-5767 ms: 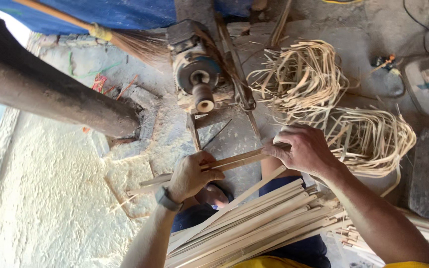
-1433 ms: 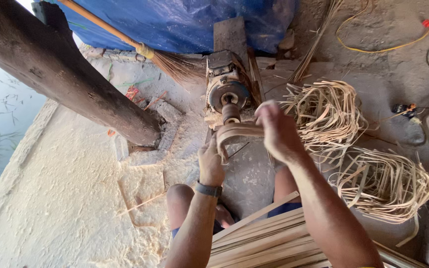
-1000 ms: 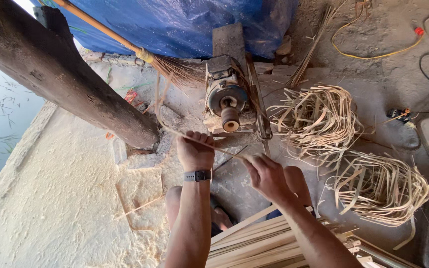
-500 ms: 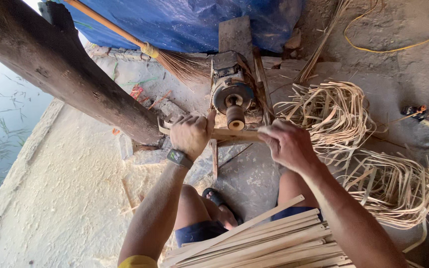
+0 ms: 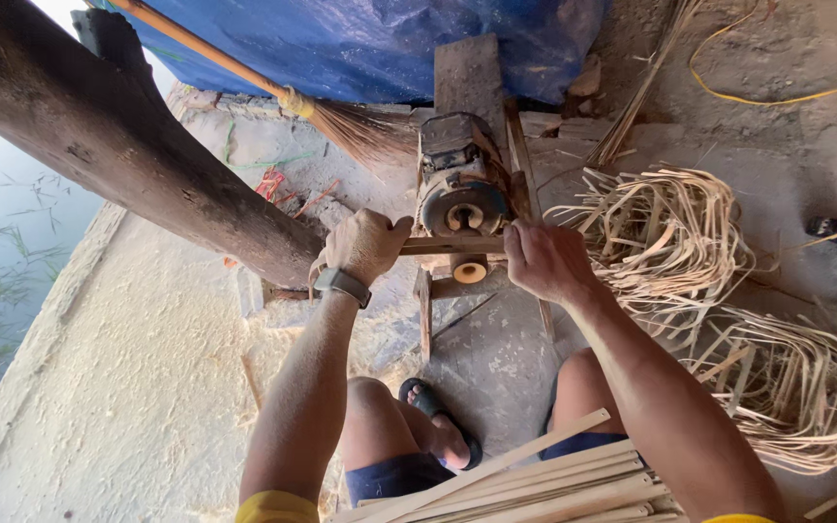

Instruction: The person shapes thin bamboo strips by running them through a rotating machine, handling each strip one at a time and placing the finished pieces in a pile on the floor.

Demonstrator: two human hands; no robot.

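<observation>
Hidden: the fingertips of both hands curl under the wooden strip (image 5: 449,245), so the undersides cannot be seen; the strip's ends are covered by the hands.
Left hand (image 5: 362,246): closed around the strip's left end.
Right hand (image 5: 546,260): clenched on its right end.
Strip: between the 2 grips, against the motor wheel (image 5: 464,215).
Cut off: slat bundle (image 5: 535,489), below the grips.
Change: 0.5 s ago the left hand sat lower and further left.

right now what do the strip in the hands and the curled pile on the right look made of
Strip: looks like split bamboo or wood, pale tan, raw and matte. Curled pile: apparently thin shavings of the same material, pale, ribbon-like, looping loosely. Both hands, left hand and right hand, grip the strip.
</observation>
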